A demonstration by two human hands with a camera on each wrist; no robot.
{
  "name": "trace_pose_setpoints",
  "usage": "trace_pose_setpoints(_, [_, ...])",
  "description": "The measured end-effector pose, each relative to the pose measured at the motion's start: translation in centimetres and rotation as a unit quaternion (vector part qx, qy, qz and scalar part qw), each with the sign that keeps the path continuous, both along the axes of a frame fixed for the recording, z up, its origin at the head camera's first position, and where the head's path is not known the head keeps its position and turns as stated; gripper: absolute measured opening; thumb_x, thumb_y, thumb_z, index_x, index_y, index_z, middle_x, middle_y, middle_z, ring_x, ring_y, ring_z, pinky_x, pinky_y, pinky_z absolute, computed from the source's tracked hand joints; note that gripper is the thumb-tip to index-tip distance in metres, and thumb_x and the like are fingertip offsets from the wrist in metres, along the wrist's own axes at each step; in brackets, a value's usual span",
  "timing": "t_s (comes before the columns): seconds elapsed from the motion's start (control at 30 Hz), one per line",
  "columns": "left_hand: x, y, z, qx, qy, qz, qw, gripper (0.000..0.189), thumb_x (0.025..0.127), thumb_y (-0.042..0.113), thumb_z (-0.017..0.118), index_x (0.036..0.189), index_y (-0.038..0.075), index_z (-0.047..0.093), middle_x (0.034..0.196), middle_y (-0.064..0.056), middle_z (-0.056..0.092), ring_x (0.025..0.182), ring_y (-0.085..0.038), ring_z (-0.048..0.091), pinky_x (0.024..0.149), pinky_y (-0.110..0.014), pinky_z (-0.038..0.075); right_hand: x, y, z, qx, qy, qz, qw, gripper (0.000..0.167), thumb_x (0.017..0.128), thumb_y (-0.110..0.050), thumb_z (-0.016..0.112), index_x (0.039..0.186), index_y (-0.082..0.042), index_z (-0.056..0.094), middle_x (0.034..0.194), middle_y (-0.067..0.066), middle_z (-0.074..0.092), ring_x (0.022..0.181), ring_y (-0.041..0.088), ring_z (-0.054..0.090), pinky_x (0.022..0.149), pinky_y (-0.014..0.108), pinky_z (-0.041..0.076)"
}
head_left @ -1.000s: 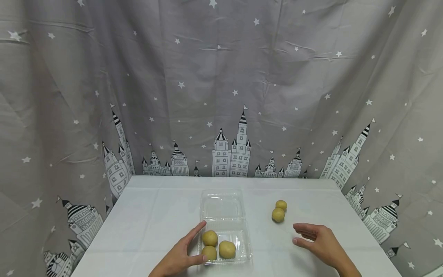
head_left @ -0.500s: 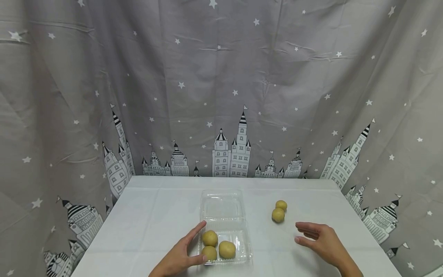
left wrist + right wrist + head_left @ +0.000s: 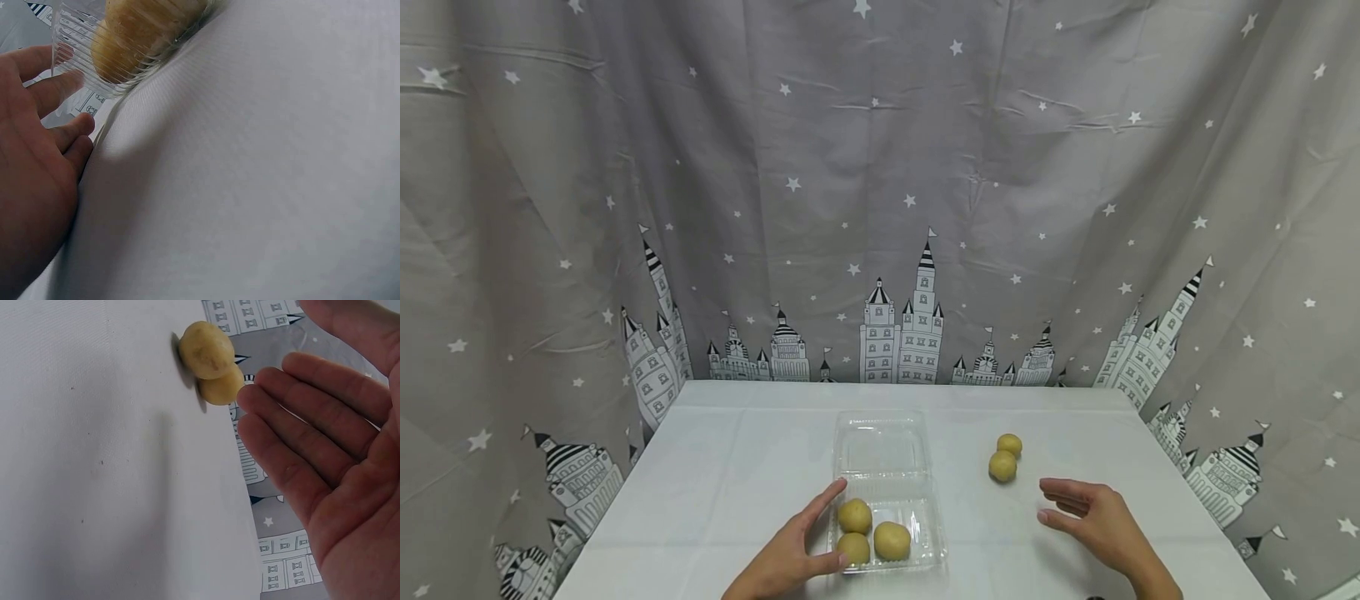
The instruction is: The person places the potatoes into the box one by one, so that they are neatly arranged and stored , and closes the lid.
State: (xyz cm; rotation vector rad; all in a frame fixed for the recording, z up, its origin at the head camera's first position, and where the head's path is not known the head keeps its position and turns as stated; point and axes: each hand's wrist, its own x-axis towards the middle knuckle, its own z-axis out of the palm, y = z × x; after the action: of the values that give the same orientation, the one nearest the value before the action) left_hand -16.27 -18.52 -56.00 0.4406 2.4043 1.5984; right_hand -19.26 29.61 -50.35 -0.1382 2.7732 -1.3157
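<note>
A clear plastic clamshell container [image 3: 928,533] lies with its lid [image 3: 880,442] folded back, and three yellow potatoes [image 3: 892,541] sit in the left and middle part of its base. My left hand [image 3: 793,550] rests against the container's left side, fingers extended, the thumb at the front corner near a potato. In the left wrist view, the fingertips [image 3: 74,80] meet the ribbed plastic wall. My right hand [image 3: 1097,525] hovers over the table to the right, fingers extended and slightly bent, holding nothing. Two more potatoes [image 3: 207,350] lie touching each other beyond its fingertips.
A white cloth covers the table [image 3: 760,442]. Behind and around it hangs a grey curtain [image 3: 820,208] printed with stars and castles. A small dark object [image 3: 1095,597] shows at the bottom edge beside the right forearm, too cut off to identify.
My right hand has shifted very slightly right and up. The left hand, container and potatoes have stayed put.
</note>
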Motion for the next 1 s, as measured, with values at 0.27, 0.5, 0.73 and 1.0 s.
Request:
trace_pose_setpoints(0.27, [0.1, -0.1, -0.1, 0.015, -0.007, -0.004, 0.9999, 0.102, 0.089, 0.027, 0.087, 0.174, 0.015, 0.032, 0.182, -0.011, 0.026, 0.168, -0.049, 0.013, 0.132, -0.075, 0.011, -0.5, -0.4, -0.2, 0.002, 0.006, -0.004, 1.0000, 0.054, 0.090, -0.026, 0.092, 0.134, 0.000, 0.075, 0.131, 0.020, 0.079, 0.121, 0.038, 0.078, 0.098, 0.034, 0.066])
trace_pose_setpoints(0.5, [0.0, -0.2, -0.2, 0.022, -0.004, -0.009, 0.9997, 0.101, 0.091, 0.027, 0.087, 0.174, 0.014, 0.031, 0.182, -0.014, 0.025, 0.168, -0.050, 0.013, 0.130, -0.079, 0.011, -1.2, -0.7, -0.6, 0.002, 0.003, -0.005, 1.0000, 0.054, 0.091, -0.027, 0.091, 0.135, -0.001, 0.075, 0.133, 0.019, 0.078, 0.123, 0.036, 0.077, 0.099, 0.034, 0.065])
trace_pose_setpoints(0.73, [0.0, -0.3, -0.2, 0.019, -0.003, -0.008, 0.9998, 0.100, 0.091, 0.028, 0.086, 0.174, 0.017, 0.032, 0.182, -0.013, 0.026, 0.169, -0.049, 0.015, 0.131, -0.078, 0.012, -2.0, -0.9, -1.2, -0.005, 0.013, -0.010, 0.9999, 0.053, 0.092, -0.026, 0.091, 0.135, 0.000, 0.075, 0.132, 0.018, 0.079, 0.123, 0.035, 0.077, 0.101, 0.035, 0.065])
trace_pose_setpoints(1.0, [0.0, -0.2, -0.2, 0.018, -0.003, -0.007, 0.9998, 0.099, 0.092, 0.028, 0.087, 0.174, 0.017, 0.032, 0.182, -0.012, 0.027, 0.169, -0.048, 0.015, 0.131, -0.077, 0.013, -3.1, -1.3, -1.7, 0.000, 0.020, -0.019, 0.9996, 0.052, 0.092, -0.027, 0.090, 0.135, -0.002, 0.076, 0.133, 0.017, 0.078, 0.123, 0.035, 0.077, 0.101, 0.037, 0.065])
